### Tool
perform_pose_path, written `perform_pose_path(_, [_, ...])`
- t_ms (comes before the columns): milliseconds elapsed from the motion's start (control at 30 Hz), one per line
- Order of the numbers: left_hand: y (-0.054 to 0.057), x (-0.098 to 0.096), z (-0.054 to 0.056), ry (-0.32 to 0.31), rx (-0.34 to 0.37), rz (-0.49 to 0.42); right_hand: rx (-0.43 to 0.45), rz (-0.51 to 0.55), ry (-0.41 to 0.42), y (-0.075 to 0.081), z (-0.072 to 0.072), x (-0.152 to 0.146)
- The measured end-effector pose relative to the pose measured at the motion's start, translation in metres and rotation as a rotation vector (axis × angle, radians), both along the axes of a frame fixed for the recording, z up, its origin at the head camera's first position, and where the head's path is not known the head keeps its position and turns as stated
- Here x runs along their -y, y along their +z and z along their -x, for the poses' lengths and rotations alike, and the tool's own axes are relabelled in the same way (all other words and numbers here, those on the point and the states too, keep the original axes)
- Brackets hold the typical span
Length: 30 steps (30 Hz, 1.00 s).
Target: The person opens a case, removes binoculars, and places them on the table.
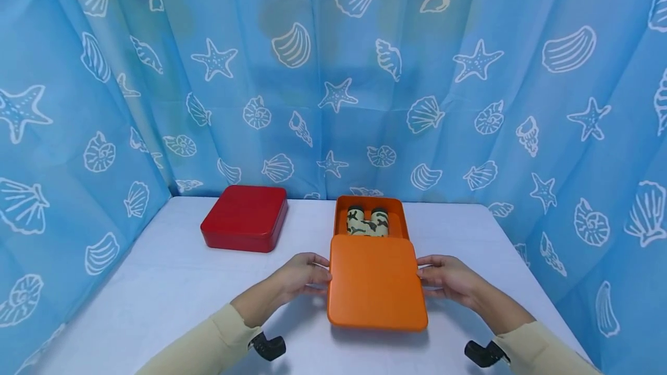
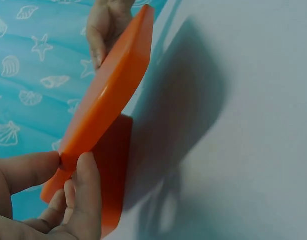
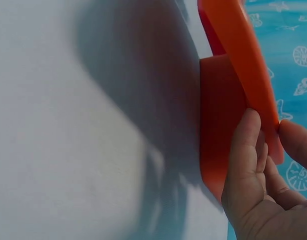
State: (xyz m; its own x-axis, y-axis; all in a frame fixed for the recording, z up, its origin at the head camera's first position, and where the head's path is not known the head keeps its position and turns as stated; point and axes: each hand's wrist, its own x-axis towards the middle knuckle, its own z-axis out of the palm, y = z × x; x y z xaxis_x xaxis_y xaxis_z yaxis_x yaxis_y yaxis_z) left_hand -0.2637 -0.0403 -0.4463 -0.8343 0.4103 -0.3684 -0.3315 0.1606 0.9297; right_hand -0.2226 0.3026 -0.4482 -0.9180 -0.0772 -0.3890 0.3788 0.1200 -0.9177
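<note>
An orange lid [image 1: 378,282] is held by its two side edges, tilted over the near part of an orange box [image 1: 398,213]. Camouflage-patterned binoculars [image 1: 367,225] lie in the box, their near part hidden under the lid. My left hand [image 1: 304,274] pinches the lid's left edge between thumb and fingers, as the left wrist view also shows. On the opposite edge, my right hand [image 1: 449,278] pinches the lid the same way. Seen from the right wrist, the lid [image 3: 248,65] slants above the box's side wall [image 3: 218,115], its near end raised off the table.
To the left of the orange box, a closed red box [image 1: 245,219] sits on the white-covered table [image 1: 172,282]. Blue curtains [image 1: 333,74] with white shell and starfish prints surround the table at the back and sides.
</note>
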Motion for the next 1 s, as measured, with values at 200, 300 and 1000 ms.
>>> perform_pose_path(200, [-0.001, 0.001, -0.015, -0.007, -0.025, 0.039, 0.016, 0.055, 0.078, -0.006, -0.011, -0.003])
perform_pose_path(300, [-0.007, 0.004, -0.023, -0.017, -0.03, 0.036, 0.039, 0.084, 0.104, -0.014, -0.018, -0.002])
perform_pose_path(1000, [-0.023, 0.0, -0.049, -0.026, -0.02, 0.077, 0.116, 0.081, 0.091, -0.028, -0.045, -0.002])
